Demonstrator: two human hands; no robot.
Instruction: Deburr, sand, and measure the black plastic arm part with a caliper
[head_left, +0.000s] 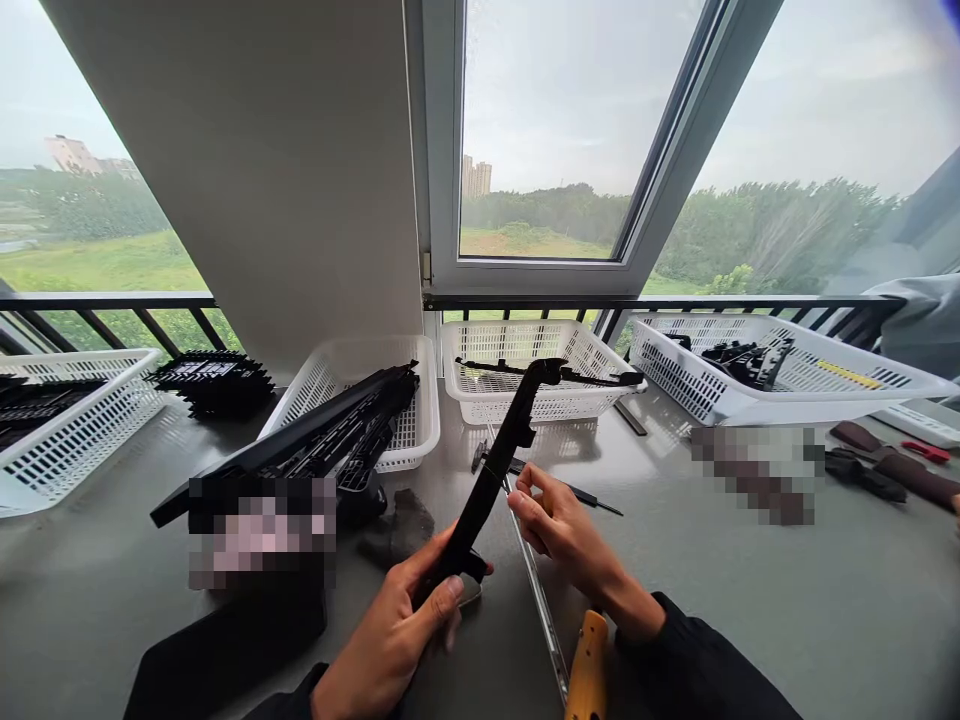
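Note:
A long black plastic part (487, 480) slants up from my left hand (409, 620), whose fingers are wrapped round its lower end. Its upper end overlaps the view of a white basket. Close to the part's right side, my right hand (559, 525) has thumb and forefinger pinched together; what they hold, if anything, is too small to make out. Beneath the hands, a long metal strip (536, 590) runs down the grey table. A yellow-brown handle (588, 665) lies by my right sleeve. Behind the black part lies a dark caliper-like tool (589, 497).
White baskets stand along the back: far left (82, 450), centre left (427, 400), centre (517, 408) and right (739, 405). Long black parts (330, 425) lean over the centre-left one. Black toothed parts (214, 380) sit between baskets. Red-handled pliers (924, 451) lie at right.

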